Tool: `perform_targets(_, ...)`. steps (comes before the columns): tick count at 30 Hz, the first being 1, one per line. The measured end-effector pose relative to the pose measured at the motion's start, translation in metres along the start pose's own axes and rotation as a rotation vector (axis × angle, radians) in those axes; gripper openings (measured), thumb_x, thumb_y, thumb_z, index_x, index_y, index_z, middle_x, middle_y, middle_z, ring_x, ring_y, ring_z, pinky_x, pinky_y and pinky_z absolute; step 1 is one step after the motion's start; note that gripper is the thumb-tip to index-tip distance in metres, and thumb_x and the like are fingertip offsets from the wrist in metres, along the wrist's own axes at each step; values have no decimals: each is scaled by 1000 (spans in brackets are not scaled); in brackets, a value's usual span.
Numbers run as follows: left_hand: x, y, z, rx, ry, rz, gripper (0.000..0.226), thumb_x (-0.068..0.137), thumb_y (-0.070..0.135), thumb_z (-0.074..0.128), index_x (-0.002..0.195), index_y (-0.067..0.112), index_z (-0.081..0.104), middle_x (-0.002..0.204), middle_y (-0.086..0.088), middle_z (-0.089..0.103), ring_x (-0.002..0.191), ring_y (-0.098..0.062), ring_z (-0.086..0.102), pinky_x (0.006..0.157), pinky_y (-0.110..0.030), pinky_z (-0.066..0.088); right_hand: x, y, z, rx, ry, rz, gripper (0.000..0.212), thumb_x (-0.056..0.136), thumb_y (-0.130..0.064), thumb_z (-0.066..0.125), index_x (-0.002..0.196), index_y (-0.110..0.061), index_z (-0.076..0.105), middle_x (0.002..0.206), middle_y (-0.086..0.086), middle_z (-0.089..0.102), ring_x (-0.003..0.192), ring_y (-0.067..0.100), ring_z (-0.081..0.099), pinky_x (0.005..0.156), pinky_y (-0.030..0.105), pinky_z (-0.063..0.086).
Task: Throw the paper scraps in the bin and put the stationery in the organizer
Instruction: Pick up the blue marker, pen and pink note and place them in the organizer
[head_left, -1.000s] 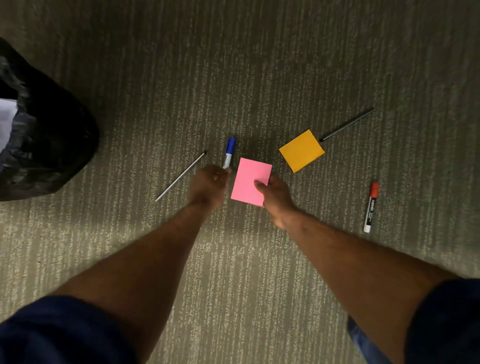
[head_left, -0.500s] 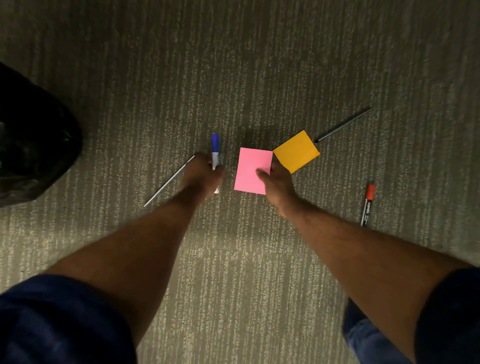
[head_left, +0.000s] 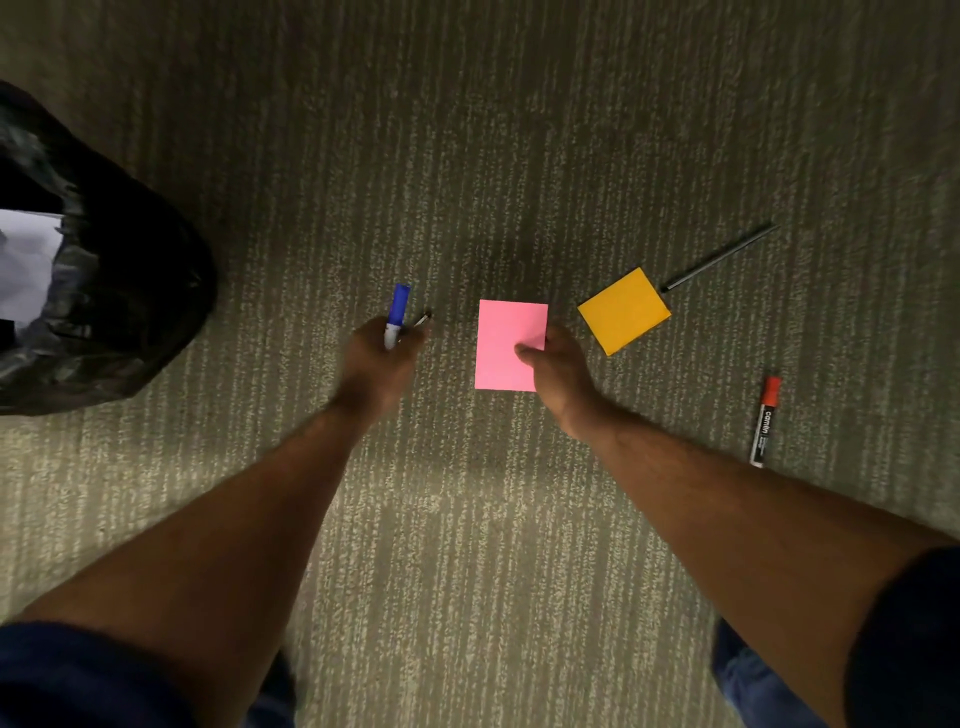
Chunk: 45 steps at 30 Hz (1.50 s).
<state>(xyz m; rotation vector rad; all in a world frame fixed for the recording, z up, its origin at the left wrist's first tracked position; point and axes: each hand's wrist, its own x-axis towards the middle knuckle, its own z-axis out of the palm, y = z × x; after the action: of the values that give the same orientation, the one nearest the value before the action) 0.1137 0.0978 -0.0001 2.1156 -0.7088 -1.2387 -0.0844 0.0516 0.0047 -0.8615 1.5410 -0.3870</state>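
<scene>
The person is bent over the carpet (head_left: 467, 130), and the pink sticky-note pad (head_left: 506, 338) is the thing to steer by. The right hand (head_left: 558, 371) pinches it at its right edge, thumb on top. Just left of the pad, the left hand (head_left: 382, 358) is curled round a blue marker (head_left: 399, 306) with a thin pen (head_left: 423, 318) poking out of the same fist.

Right of the pad an orange pad (head_left: 623, 310) lies on the floor, a dark pen (head_left: 719, 257) beyond it, and a red marker (head_left: 763, 422) further right and nearer the person. Far left of the pad stands the bin (head_left: 104, 291), black-lined, with white paper (head_left: 26, 260) in it. I can't see the organizer.

My worry is the left fist: two slim things in one grip, and the thin pen looks likeliest to slide out if that hand reaches for more. The pad, held by one edge, could fan open or drop. It could also be mistaken for scrap and binned.
</scene>
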Motion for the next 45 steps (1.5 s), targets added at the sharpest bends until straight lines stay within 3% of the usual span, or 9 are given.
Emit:
perform_targets(4,6,-13,-14,412,147,8,13,82,26,63,81,13,64,73,-3,64,63,-17,55,58,-25,37,-1,2,12,-4,-12,31,27,86,2,52,112,-1,60,103,12,64,93,22,56,78,32,41)
perform_targets(9,9,-33,-26,560,126,24,28,83,40,62,93,14,64,93,-12,69,88,-33,64,67,-31,43,-1,5,23,-33,18,23,19,85,-5,51,101,-10,60,93,6,64,84,22,56,61,28,39)
perform_targets(14,10,-36,-32,544,95,82,29,79,40,70,91,14,64,86,-11,69,83,-31,64,67,-30,45,-4,8,34,-50,28,49,20,74,-30,46,75,-14,57,74,2,61,66,15,54,52,22,38)
perform_targets(18,13,-38,-38,330,106,27,22,78,36,72,78,17,63,63,7,58,65,-18,57,51,-15,36,3,3,52,-274,47,-59,58,94,-49,43,51,-15,57,50,-4,55,49,15,53,44,22,36)
perform_targets(22,17,-41,-45,271,135,-19,18,82,32,68,76,16,63,72,-2,62,76,-25,64,61,-23,34,15,-14,81,-736,21,-281,60,94,-54,42,68,-5,65,77,16,69,74,31,64,58,29,30)
perform_targets(29,18,-54,-62,331,123,-24,26,86,35,65,75,12,60,76,-13,63,82,-33,65,61,-26,30,27,-28,123,-1117,-120,-641,47,86,-61,53,91,-16,65,95,10,72,93,32,66,71,33,45)
perform_targets(34,11,-58,-66,386,93,35,24,79,32,72,85,9,69,80,-12,70,75,-25,64,57,-20,29,33,-22,129,-1099,-246,-565,32,91,-44,56,103,-16,63,109,10,69,105,32,62,82,37,47)
perform_targets(38,8,-56,-66,494,43,65,23,74,34,74,82,13,70,68,-2,63,69,-23,63,46,-17,29,34,-18,123,-1037,-219,-499,30,92,-39,58,102,-12,62,107,14,68,101,33,61,77,34,43)
perform_targets(45,10,-60,-66,640,34,169,23,79,36,68,88,15,67,86,-13,71,82,-33,66,63,-26,33,31,-20,111,-858,-147,-343,28,94,-39,53,79,-17,59,95,15,70,88,30,63,67,30,35)
